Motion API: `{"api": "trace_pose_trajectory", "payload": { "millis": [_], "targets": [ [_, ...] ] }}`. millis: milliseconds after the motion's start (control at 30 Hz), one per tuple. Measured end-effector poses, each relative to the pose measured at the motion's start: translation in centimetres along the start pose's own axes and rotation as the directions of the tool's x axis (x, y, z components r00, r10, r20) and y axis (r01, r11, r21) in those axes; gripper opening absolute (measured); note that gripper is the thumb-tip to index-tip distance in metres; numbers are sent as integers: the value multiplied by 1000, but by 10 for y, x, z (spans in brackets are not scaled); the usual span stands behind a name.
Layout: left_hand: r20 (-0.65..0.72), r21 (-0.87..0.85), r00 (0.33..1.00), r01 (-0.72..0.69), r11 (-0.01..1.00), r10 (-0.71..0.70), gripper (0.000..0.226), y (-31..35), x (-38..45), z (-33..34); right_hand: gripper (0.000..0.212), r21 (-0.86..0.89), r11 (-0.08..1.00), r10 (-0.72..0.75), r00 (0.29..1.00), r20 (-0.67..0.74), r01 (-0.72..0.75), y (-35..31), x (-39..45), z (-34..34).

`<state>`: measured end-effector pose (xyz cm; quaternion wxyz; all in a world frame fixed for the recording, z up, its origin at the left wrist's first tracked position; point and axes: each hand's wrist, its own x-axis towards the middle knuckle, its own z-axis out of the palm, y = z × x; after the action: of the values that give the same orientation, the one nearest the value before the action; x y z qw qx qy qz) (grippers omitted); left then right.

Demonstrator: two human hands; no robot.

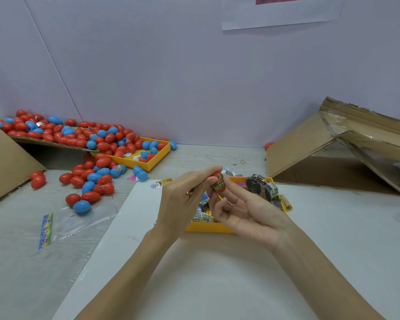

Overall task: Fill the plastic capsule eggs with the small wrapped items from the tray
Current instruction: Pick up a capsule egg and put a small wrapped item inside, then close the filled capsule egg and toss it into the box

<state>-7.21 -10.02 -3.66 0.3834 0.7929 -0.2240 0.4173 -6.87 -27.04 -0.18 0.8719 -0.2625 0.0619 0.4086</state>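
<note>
**Inspector:** Above the near tray, at the centre of the view, one red plastic capsule egg [218,183] is held off the surface, a small printed wrapped item [217,184] lying against its middle. Whether the wrapper is inside the shell or merely pressed on it cannot be told.

**Clerk:** And the hands?

**Inspector:** Left hand [183,199] grips the egg from the left, fingers curled over its top. Right hand [245,211] is palm up; its thumb and forefinger pinch the egg from the right, the remaining fingers loosely bent below.

**Clerk:** What lies beneath?

**Inspector:** Yellow plastic tray [208,227], partly hidden by both hands, holding small printed wrapped packets [202,214]. At its far right corner sits a dark banded bundle of packets [261,187]. The tray rests on a white sheet [217,273] laid over the grey counter [14,262].

**Clerk:** Further out?

**Inspector:** To the left, loose red and blue plastic eggs [88,179] lie scattered on the counter. More fill a second yellow tray [148,161] and a flattened cardboard sheet [46,140] behind it. Near left, a clear plastic bag with a multicoloured printed strip [46,229]. Far right, an opened brown cardboard box [346,155] lying on its side, one red egg [268,145] just beside its left edge.
</note>
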Motion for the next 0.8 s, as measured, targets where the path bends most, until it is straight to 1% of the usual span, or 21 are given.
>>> {"api": "trace_pose_trajectory", "payload": {
  "millis": [67, 133, 200, 267, 333, 367, 433, 467, 533, 600, 633, 667, 700, 733, 800],
  "targets": [
    [-12, -11, 1000, 7, 1000, -7, 25, 2, 1, 0, 49, 7, 1000, -18, 1000, -4, 18, 0, 1, 0],
    [-16, -19, 999, 27, 999, -27, 24, 5, 1, 0, 46, -16, 999, -38, 999, -1, 38, 1, 2, -1],
    [-1, -22, 998, 63, 998, -63, 24, 6, 1, -1, 42, -72, 996, -60, 998, 7, 60, 3, 3, -3],
    [43, -49, 993, 113, 992, -111, 25, 6, 2, -5, 36, -166, 982, -94, 996, -4, 92, 4, 4, -5],
    [89, -79, 981, 181, 980, -173, 36, 5, 4, -10, 38, -230, 969, -101, 995, -21, 93, 1, 6, -8],
    [88, -82, 974, 218, 973, -210, 39, 3, 5, -13, 41, -233, 969, -83, 996, -16, 78, -4, 5, -8],
    [6, -69, 961, 276, 959, -276, 40, -1, 5, -18, 43, -157, 985, -72, 997, 29, 76, -25, -1, -7],
    [-53, -61, 954, 293, 954, -296, 39, -4, 5, -20, 43, -83, 990, -109, 992, 60, 114, -41, -5, -4],
    [-141, -44, 936, 320, 946, -323, 40, -7, 6, -21, 43, 75, 956, -290, 952, 103, 283, -79, -17, 2],
    [-170, -24, 925, 341, 940, -340, 39, -9, 7, -20, 50, 168, 862, -497, 862, 97, 478, -116, -27, 6],
    [-166, -16, 924, 347, 938, -345, 37, -10, 7, -20, 57, 170, 823, -560, 825, 83, 542, -130, -30, 5],
    [-157, -7, 923, 354, 935, -351, 36, -10, 7, -19, 65, 141, 804, -590, 805, 63, 578, -137, -32, 3],
    [-147, 5, 923, 360, 933, -356, 34, -10, 7, -19, 70, 88, 803, -594, 803, 42, 590, -140, -31, -2],
    [-136, 22, 923, 367, 930, -361, 32, -12, 7, -19, 71, 25, 816, -578, 815, 27, 578, -137, -29, -8],
    [-111, 61, 917, 392, 918, -384, 26, -17, 7, -19, 65, -92, 857, -507, 861, 26, 508, -120, -24, -21]
  ]
}}
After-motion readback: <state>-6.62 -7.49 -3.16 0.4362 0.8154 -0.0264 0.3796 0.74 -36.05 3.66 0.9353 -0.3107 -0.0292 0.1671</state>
